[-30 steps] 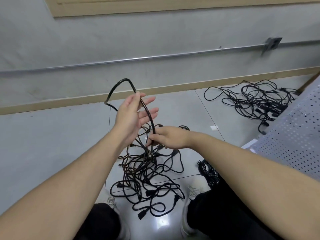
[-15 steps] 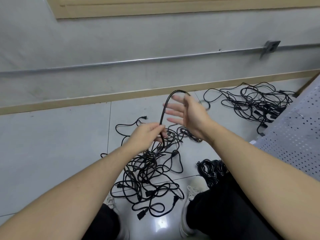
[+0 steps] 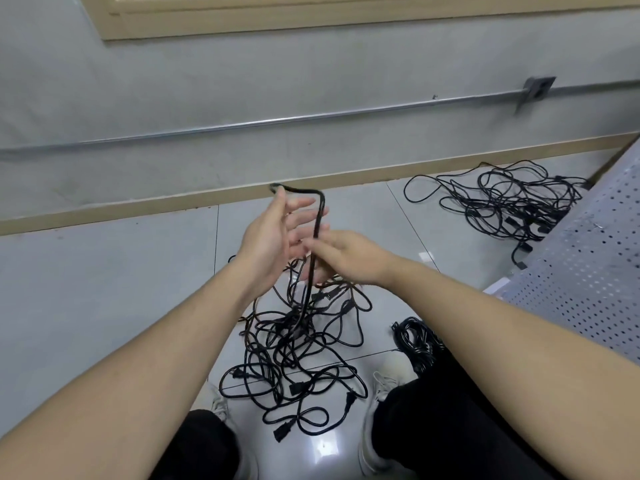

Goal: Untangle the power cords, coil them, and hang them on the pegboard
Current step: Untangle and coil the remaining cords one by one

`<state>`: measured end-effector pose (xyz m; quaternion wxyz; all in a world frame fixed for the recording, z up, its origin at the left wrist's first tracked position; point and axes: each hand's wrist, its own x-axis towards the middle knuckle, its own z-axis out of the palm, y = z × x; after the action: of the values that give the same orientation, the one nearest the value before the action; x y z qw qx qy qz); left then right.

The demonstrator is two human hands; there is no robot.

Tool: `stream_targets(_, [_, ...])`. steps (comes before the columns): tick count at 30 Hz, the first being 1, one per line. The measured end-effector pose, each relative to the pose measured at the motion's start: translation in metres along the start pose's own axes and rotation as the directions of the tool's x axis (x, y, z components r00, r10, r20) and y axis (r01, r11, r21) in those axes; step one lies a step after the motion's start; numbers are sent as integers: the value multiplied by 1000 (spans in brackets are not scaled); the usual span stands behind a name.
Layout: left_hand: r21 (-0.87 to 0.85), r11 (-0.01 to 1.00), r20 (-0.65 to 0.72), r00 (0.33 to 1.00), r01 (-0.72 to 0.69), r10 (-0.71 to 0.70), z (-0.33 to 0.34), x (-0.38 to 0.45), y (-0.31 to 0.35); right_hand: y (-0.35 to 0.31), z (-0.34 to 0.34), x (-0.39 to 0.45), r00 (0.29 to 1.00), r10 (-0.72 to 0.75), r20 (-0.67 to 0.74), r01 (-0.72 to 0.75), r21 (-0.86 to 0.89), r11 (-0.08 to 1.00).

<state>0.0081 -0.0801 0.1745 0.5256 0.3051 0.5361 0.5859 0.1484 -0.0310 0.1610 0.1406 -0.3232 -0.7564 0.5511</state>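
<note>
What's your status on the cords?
Left hand fingers straight, cord looped over it. Right hand pinching same cord lower. Tangle still knotted on floor. Pegboard right.

**Grey wall, tiled floor, pipe along the wall**

A grey wall (image 3: 242, 81) fills the upper half of the view. A beige frame (image 3: 311, 19) is seen along its top edge. A thin metal pipe (image 3: 277, 121) is run across the wall, rising slightly toward the right, where a small grey box (image 3: 538, 88) is fixed on it. A beige skirting (image 3: 138, 206) is set where the wall meets the floor. The floor (image 3: 86, 289) is laid with large pale grey glossy tiles, divided by dark thin joints. A bright glare (image 3: 325, 445) is reflected from the tile at the bottom centre.
</note>
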Motion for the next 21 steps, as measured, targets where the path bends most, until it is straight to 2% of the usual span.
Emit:
stream_targets(2, [265, 962, 33, 997, -72, 66, -8, 0, -10, -14, -6, 0, 974, -44, -223, 85, 178, 980])
stream_targets(4, [448, 892, 144, 990, -60, -6, -14, -6, -23, -21, -15, 1, 922, -10, -386, 152, 339, 928])
stream_targets(8, [518, 845, 322, 885, 131, -335, -14, -15, -36, -12, -31, 1, 868, 157, -471, 166, 574, 802])
stream_targets(10, [584, 809, 386, 856, 61, -343, -11, -18, -36, -6, -38, 1, 849, 233, -475, 151, 640, 753])
stream_targets(13, [604, 794, 404, 885, -68, -232, -6, -21, -34, 1, -44, -3, 848, 332, -413, 54, 690, 722])
stream_targets(15, [551, 831, 331, 935, -81, -129, 1, -20, -28, 8, -46, -6, 860, 401, -315, -106, 659, 745])
stream_targets(18, [313, 947, 232, 973, -77, 3, 10, -17, -13, 14, -44, -11, 900, 388, -198, -290, 392, 873])
stream_targets(21, [76, 995, 197, 980, -58, 42, 17, -18, 2, 18, -38, -15, 967, 238, 85, -249, 145, 958])
